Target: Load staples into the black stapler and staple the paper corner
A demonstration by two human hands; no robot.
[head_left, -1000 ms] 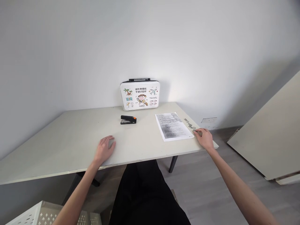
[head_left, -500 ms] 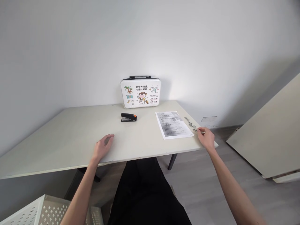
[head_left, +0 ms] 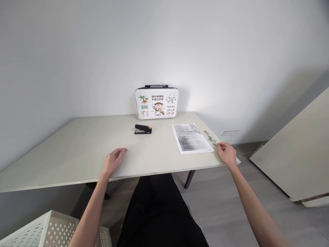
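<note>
My left hand (head_left: 113, 163) rests on the table near the front edge, with thumb and fingers apart and nothing in them. My right hand (head_left: 227, 153) is at the right edge of the table, thumb and fingers pinched on the end of a small grey strip that looks like a strip of staples (head_left: 215, 145). Several similar staple strips (head_left: 210, 138) lie in a line beyond it. To their left a printed sheet of paper (head_left: 192, 139) lies flat. A black stapler (head_left: 143, 129) with an orange part sits farther back, beyond my left hand.
A white case (head_left: 157, 103) with cartoon prints and a black handle stands upright against the wall at the back of the white table (head_left: 84, 147). A perforated white basket (head_left: 60, 228) is below at the left. A pale panel (head_left: 295, 151) stands to the right.
The whole view has shifted slightly. My right hand stays at the staple strips with its fingers pinched, and my left hand keeps its place on the table.
</note>
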